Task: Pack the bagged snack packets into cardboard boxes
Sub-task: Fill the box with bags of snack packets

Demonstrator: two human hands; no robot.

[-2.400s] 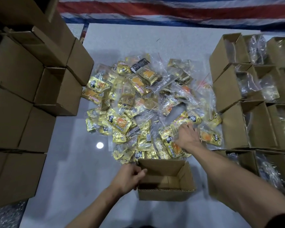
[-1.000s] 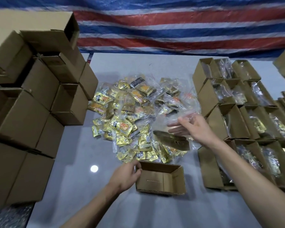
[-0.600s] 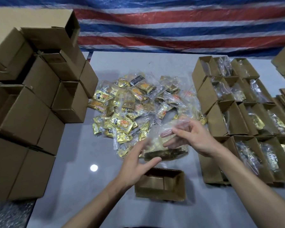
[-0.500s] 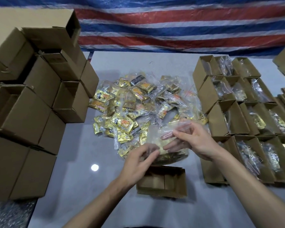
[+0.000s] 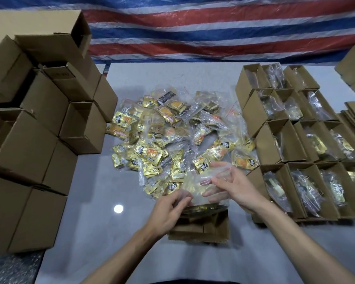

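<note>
Two hands on one clear plastic bag point(image 5: 195, 184). The left hand point(image 5: 169, 211) pinches its left edge with curled fingers. The right hand point(image 5: 239, 188) grips the right side, fingers visible through the film.

- Bag: thin, crinkly, blurred. Gold foil packets sag in its bottom, count unreadable.
- It hangs right over one open cardboard box point(image 5: 205, 230), bottom at the box mouth. Can't tell if they touch.
- Beyond the hands: a loose pile point(image 5: 172, 136) of dozens of the same bagged gold/orange packets, flat on the worktop point(image 5: 86, 226), which is grey and glossy.
- Right side: at least twelve filled boxes point(image 5: 283, 140) in a tight grid, tops open, a bag in each.
- Left side: about ten plain brown stacked boxes point(image 5: 39, 124).
- Behind: a striped red/white/blue tarp point(image 5: 213, 27).
</note>
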